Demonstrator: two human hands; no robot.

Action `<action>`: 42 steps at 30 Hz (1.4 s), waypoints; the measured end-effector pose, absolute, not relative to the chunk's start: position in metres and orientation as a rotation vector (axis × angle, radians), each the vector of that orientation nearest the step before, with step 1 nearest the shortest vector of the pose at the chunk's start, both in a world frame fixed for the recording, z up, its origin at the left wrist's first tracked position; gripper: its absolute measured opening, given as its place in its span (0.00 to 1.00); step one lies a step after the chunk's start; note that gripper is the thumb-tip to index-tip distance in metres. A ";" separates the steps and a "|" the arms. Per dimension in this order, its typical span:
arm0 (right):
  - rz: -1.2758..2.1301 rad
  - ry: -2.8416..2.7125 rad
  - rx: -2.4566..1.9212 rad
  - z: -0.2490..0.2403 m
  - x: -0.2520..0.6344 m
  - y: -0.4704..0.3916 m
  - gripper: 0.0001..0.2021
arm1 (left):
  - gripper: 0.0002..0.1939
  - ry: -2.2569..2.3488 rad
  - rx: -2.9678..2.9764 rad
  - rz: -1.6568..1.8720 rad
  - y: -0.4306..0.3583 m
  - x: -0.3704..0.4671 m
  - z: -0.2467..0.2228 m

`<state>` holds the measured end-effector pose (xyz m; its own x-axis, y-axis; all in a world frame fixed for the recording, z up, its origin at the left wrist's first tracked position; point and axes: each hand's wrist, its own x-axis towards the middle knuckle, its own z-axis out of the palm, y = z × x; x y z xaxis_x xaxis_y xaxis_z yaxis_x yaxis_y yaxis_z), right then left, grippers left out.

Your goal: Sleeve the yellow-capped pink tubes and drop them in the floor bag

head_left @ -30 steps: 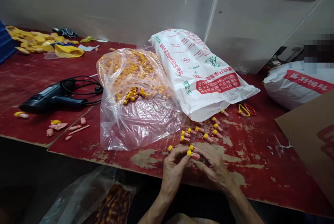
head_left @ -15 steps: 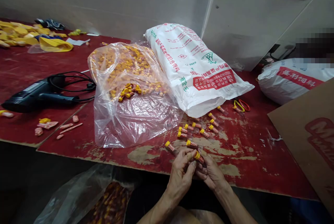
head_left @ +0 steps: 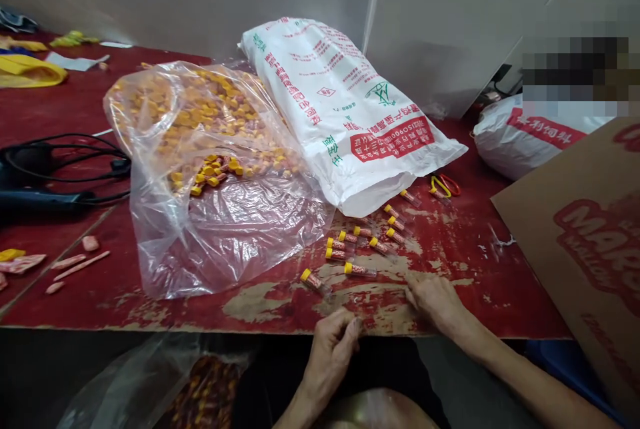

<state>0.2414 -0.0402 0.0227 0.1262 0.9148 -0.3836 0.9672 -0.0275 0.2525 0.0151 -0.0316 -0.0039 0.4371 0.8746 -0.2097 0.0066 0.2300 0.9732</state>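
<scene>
My left hand [head_left: 334, 342] is at the table's front edge, its fingers curled in with the thumb against them. Whatever it holds, if anything, is hidden. My right hand [head_left: 436, 297] is farther right over the worn tabletop, fingers drawn together and pointing down. I cannot make out anything in them. Between and beyond the hands lie several small yellow-capped tubes with red-and-white contents in clear sleeves. Closest to my left hand are one tilted tube [head_left: 316, 281] and another tube [head_left: 360, 270] lying flat.
A clear plastic bag [head_left: 235, 236] full of yellow-capped pieces lies left of a white printed sack [head_left: 345, 116]. A dark corded tool [head_left: 45, 201] is at far left. A cardboard box [head_left: 540, 216] stands right. Below the table edge is another open bag [head_left: 205, 389] of pieces.
My hands have parted; both held a yellow-capped tube between them before. My right hand has moved right to the tabletop, my left slightly lower. That tube is out of sight. The view has shifted right.
</scene>
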 end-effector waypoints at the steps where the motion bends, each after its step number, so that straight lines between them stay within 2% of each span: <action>1: -0.174 1.803 1.960 0.021 0.239 -0.039 0.12 | 0.19 0.892 1.179 0.685 -0.034 0.018 -0.004; 7: -0.249 1.791 1.982 0.019 0.245 -0.038 0.11 | 0.22 0.827 0.957 0.533 -0.028 0.034 -0.004; 11: -0.267 1.901 2.055 0.013 0.253 -0.043 0.09 | 0.20 0.841 0.789 0.482 -0.027 0.038 0.000; 14: -0.386 2.143 2.259 0.009 0.240 -0.056 0.13 | 0.18 0.834 0.599 0.490 -0.036 0.039 0.004; 17: -0.649 2.500 2.440 0.010 0.205 -0.070 0.14 | 0.18 0.771 0.410 0.560 -0.045 0.038 0.007; 19: -0.768 2.743 2.360 0.013 0.184 -0.072 0.11 | 0.15 0.738 0.302 0.684 -0.047 0.037 0.008; 21: -0.688 2.892 2.302 0.014 0.174 -0.064 0.10 | 0.14 0.752 0.223 0.795 -0.044 0.035 0.008; 24: -0.321 2.769 2.422 0.007 0.177 -0.037 0.11 | 0.15 0.804 0.174 0.848 -0.040 0.028 0.010; 27: -0.095 2.608 2.345 -0.009 0.182 -0.013 0.14 | 0.17 0.816 0.155 0.838 -0.043 0.022 0.010; 30: -0.193 2.725 2.248 -0.016 0.187 -0.007 0.14 | 0.17 0.778 0.151 0.807 -0.049 0.019 0.007; 34: -0.662 2.765 2.041 0.009 0.224 -0.024 0.15 | 0.16 0.754 0.170 0.769 -0.052 0.018 0.003; 38: -0.430 2.253 1.908 0.037 0.269 -0.038 0.13 | 0.16 0.752 0.189 0.743 -0.049 0.019 0.001; 42: -0.252 2.045 1.838 0.025 0.273 -0.037 0.10 | 0.19 0.804 0.238 0.684 -0.050 0.021 -0.002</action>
<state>0.2730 -0.0373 0.0249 -0.0739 0.9171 -0.3918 0.9847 0.1293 0.1169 0.0210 -0.0497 -0.0018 0.4952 0.6452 -0.5818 -0.4716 0.7620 0.4437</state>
